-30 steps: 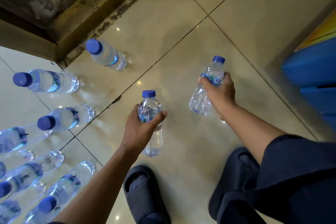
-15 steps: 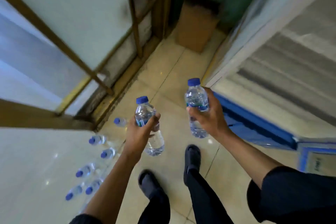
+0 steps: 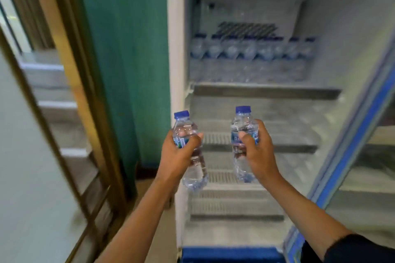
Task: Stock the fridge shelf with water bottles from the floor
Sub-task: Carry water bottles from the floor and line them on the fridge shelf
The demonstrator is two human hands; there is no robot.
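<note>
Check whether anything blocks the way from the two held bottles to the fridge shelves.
Nothing visible does. The fridge door stands open at right, and the left hand and right hand hold clear blue-capped plastic bottles before bare wire shelves.

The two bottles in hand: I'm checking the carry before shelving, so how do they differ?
The left-hand bottle, gripped by the left hand, leans with its cap left of its base; the right-hand bottle, in the right hand, stands nearly upright. The left-hand bottle sits lower in view. Both are clear, blue-capped, and held before the open fridge.
</note>
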